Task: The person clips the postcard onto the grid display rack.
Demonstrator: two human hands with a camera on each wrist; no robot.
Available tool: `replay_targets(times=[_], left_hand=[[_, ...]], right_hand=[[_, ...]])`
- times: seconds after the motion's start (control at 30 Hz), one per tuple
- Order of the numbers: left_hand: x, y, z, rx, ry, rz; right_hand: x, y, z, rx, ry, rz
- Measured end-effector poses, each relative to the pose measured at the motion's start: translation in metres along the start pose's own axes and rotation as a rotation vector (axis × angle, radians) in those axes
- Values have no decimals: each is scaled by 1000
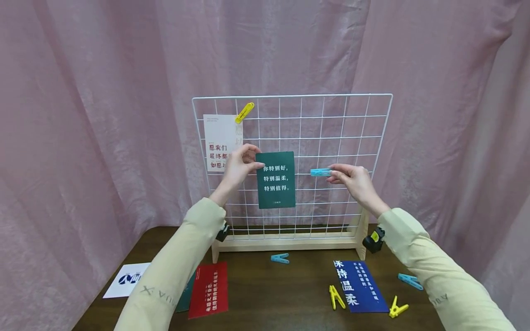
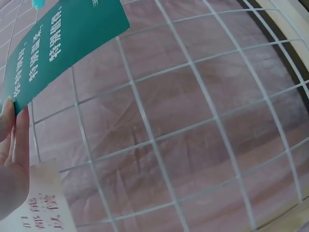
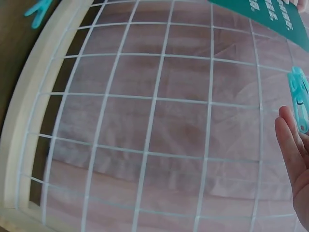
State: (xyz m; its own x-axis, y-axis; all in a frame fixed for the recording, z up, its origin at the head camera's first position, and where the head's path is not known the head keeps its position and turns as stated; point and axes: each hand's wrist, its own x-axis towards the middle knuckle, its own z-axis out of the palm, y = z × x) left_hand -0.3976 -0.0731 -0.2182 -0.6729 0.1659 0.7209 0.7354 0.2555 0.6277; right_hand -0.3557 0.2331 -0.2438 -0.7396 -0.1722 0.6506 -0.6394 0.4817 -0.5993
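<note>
Green card [image 1: 276, 197], head view: just right of the left hand [image 1: 239, 165], which pinches its upper left edge, likely so the lettering reads clear. Right hand [image 1: 354, 182] pinches a blue clip [image 1: 320, 172] by one end (other end points at the card, not touching; probably left free that way). Left hand hides part of the white card [image 1: 217, 131] on the wire grid [image 1: 290, 96]. Left wrist view: green card beyond the fingertips, cut off up top. Right wrist view: clip at the fingertips, cut by the frame edge; can't tell whether it's squeezed open.
</note>
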Motion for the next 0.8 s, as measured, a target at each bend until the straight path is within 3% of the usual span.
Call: replay_targets(times=[0.47, 0.8], left_hand=[[30, 34, -11, -1, 134, 90], [43, 44, -14, 21, 233, 89]], right_hand=[[34, -42, -17, -8, 74, -85], [57, -62, -19, -15, 121, -100]])
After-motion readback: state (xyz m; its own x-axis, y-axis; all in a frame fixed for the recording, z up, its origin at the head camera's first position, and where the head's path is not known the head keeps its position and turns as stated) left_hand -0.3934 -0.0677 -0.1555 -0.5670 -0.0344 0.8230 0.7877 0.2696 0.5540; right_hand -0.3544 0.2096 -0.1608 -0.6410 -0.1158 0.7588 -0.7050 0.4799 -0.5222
